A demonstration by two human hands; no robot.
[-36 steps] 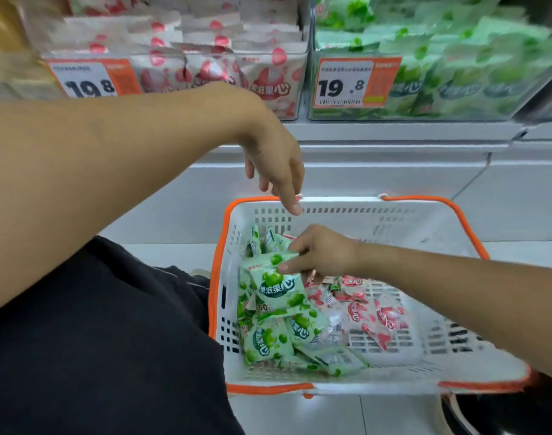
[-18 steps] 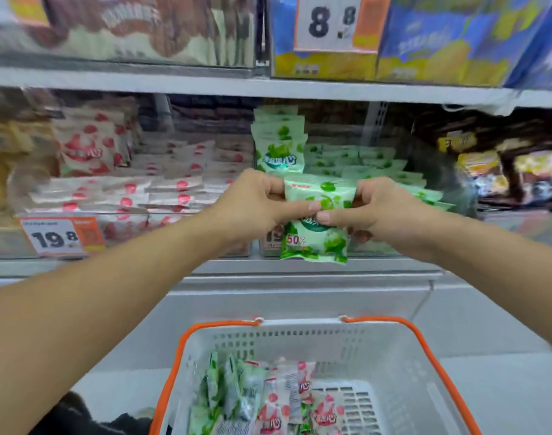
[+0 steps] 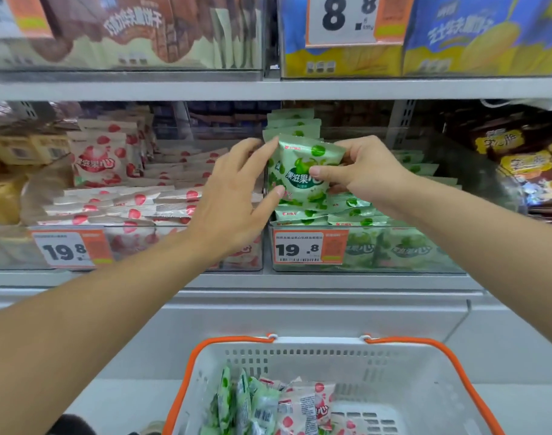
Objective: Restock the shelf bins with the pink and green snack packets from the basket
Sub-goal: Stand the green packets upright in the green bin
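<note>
Carried forward since the earlier frame: green packet (image 3: 303, 171), now upright over the green bin (image 3: 362, 246). Right hand (image 3: 362, 174) pinching its edge, thumb on front; left hand (image 3: 237, 196) spread loose, fingertips touching. Placing step. Next, likely: lower among stacked packets, release. More waiting in basket (image 3: 425, 372).

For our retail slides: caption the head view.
Right hand sets green packet into green bin; left hand steadies it.

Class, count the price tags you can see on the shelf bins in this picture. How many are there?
3. One price tag fronts the pink packet bin, one fronts the green packet bin, and one is on the upper shelf. A fourth may sit cut off at top left.
</note>
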